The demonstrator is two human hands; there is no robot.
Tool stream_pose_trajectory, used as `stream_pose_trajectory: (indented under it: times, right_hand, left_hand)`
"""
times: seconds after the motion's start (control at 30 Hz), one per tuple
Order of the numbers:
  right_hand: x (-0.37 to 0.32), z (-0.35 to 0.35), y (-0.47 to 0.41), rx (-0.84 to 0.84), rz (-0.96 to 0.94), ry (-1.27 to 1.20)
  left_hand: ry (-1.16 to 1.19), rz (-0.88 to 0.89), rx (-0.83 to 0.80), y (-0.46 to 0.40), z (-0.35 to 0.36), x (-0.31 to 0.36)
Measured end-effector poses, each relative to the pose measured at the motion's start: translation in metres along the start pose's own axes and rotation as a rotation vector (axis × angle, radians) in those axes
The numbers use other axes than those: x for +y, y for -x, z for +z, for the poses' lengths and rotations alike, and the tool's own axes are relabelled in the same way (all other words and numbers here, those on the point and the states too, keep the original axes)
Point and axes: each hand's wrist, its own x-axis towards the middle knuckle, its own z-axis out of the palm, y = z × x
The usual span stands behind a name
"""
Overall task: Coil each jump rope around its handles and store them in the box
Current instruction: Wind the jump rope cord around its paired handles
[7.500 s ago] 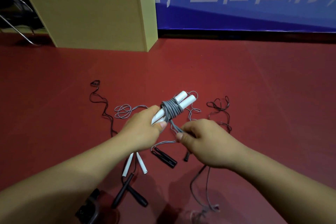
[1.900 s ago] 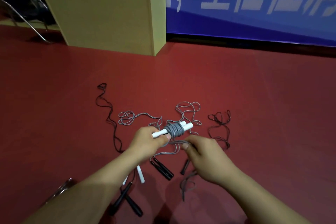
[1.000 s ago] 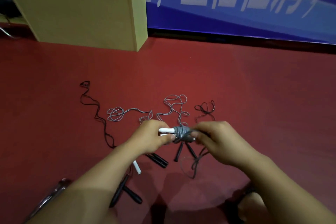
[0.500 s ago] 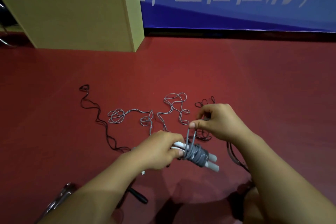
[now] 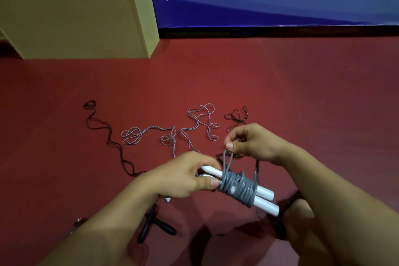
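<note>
Fingers [image 5: 212, 183] of the left hand [image 5: 183, 176] grip the white handles [image 5: 264, 198]; right hand [image 5: 251, 142] pinches the grey rope loop [image 5: 227, 161] above the coil [image 5: 238, 188].

A blue banner [image 5: 280, 2] with pale lettering stands behind the red floor [image 5: 302, 93].

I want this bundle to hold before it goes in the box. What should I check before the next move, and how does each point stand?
1. Left hand grips both white handles together: ok.
2. Grey coil sits snug round the handles: ok.
3. Right hand pinches the grey loop rising from the coil: ok.
4. Loop end tucked or locked: not ok, it stands free.
5. Box opening reachable: cannot tell, only its sides show.
6. Other ropes coiled: not ok, loose grey rope and black rope lie on the floor.
</note>
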Motion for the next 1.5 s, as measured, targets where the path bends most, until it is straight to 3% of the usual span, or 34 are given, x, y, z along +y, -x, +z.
stream_pose_trajectory:
  times: [0.1,0.27,0.47,0.6,0.7,0.83,0.97,1.2,1.5]
  right_hand:
    - [0.0,0.001,0.009,-0.027,0.063,-0.181]
    - [-0.005,0.006,0.012,-0.006,0.05,-0.36]
    - [-0.009,0.036,0.011,0.208,0.019,-0.092]
    - [-0.006,0.044,0.018,0.183,-0.137,0.385]
    - [-0.008,0.044,0.025,0.1,-0.196,0.508]
    - [-0.007,0.048,0.026,0.052,-0.222,0.583]
    - [-0.011,0.047,0.022,0.024,-0.205,0.591]
    - [-0.017,0.044,0.015,0.029,-0.125,0.627]
    - [-0.025,0.043,0.013,0.083,0.002,0.455]
  left_hand:
    - [0.16,0.055,0.017,0.004,-0.001,-0.001]
    - [0.422,0.13,0.216,0.002,0.0,0.002]
    - [0.744,0.036,0.493,-0.013,0.007,0.001]
    - [0.694,-0.125,0.713,-0.023,0.01,0.0]
    - [0.698,-0.195,0.787,-0.028,0.009,-0.001]
    - [0.308,-0.235,0.808,-0.033,0.011,-0.009]
    - [0.033,-0.255,0.823,-0.036,0.009,-0.015]
    - [-0.068,-0.303,0.833,-0.035,-0.004,-0.025]
    - [-0.19,-0.356,0.791,-0.035,-0.007,-0.038]
